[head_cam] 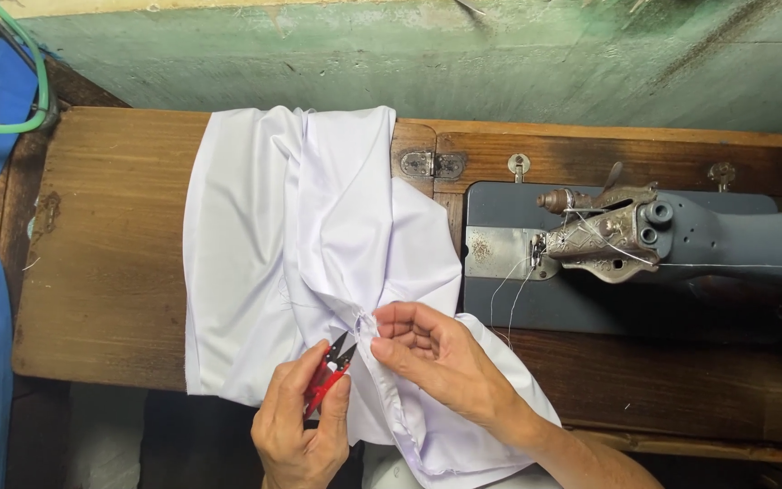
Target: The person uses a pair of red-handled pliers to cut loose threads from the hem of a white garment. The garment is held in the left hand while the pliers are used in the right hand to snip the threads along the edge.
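Wooden sewing table (101, 272) against green wall; sewing machine (644, 244) at right. White fabric (264, 254) draped to front edge, seam pinched by right hand (432, 349). Red thread snips (329, 373) gripped by left hand (299, 426); cloth likely nicked if blades stray.

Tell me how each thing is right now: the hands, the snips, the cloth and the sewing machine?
left hand: closed around the red snips
red snips: blades open, tips at the cloth
right hand: pinching the white cloth
white cloth: bunched, spread over the wooden table
sewing machine: threaded, no cloth under it
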